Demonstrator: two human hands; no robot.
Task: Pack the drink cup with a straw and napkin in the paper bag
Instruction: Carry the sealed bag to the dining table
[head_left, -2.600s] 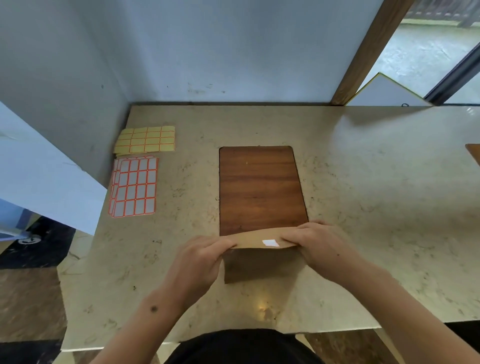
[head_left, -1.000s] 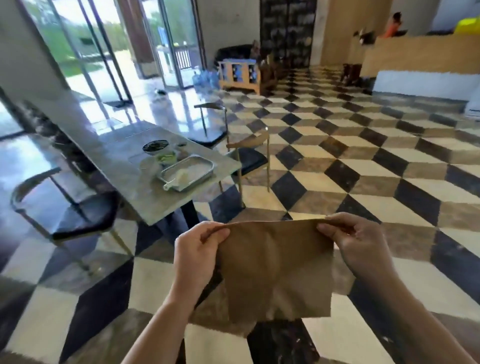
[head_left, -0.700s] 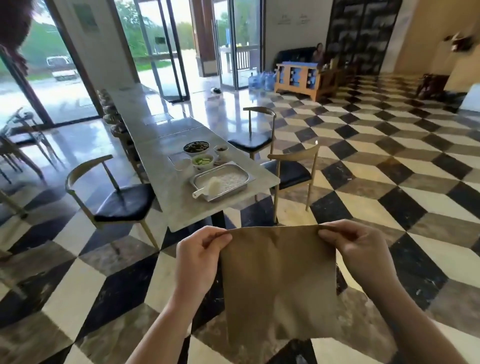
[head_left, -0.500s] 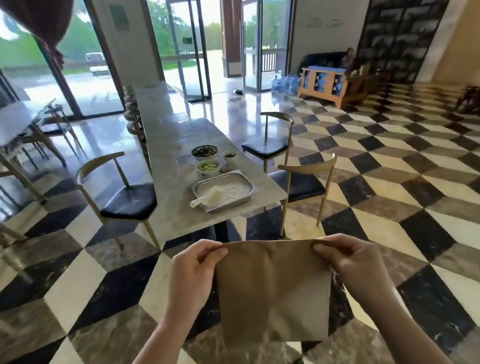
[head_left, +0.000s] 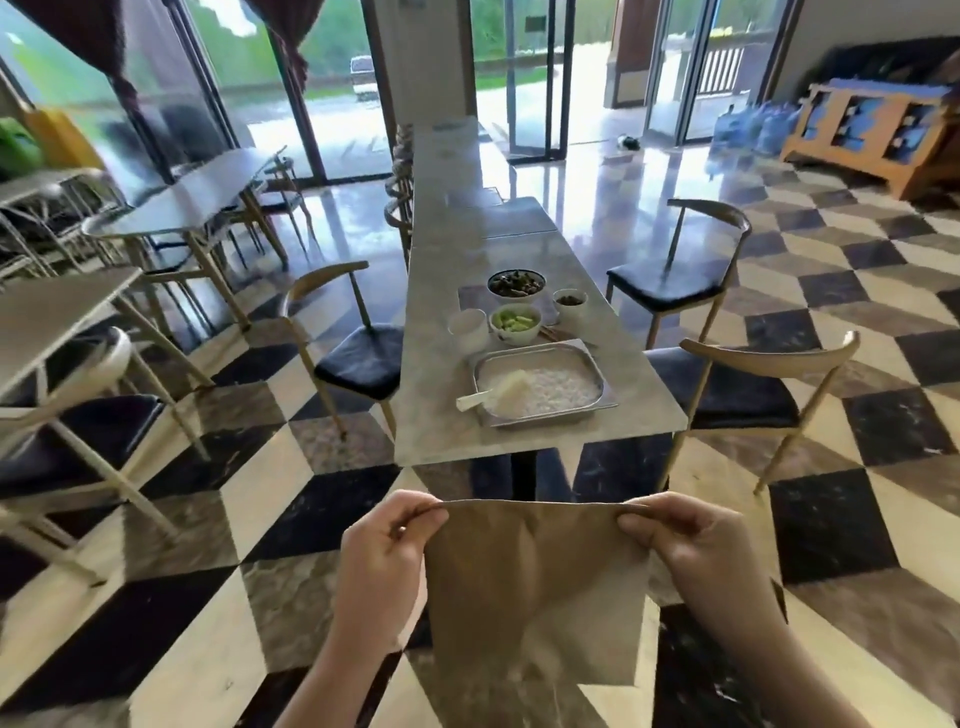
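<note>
Hanging flat between the two hands, the bag (head_left: 535, 592) is pinched at its top corners by the left hand (head_left: 384, 561) and the right hand (head_left: 701, 556). Thin, light and limp, it likely creases easily; grip it by the top edge. Cup, straw and napkin are not identifiable.

I see a long grey tabletop (head_left: 441, 374) running far ahead; near its end lie a steel tray of rice (head_left: 540, 383), three bowls (head_left: 515, 323) and a white cup (head_left: 467, 328).
</note>
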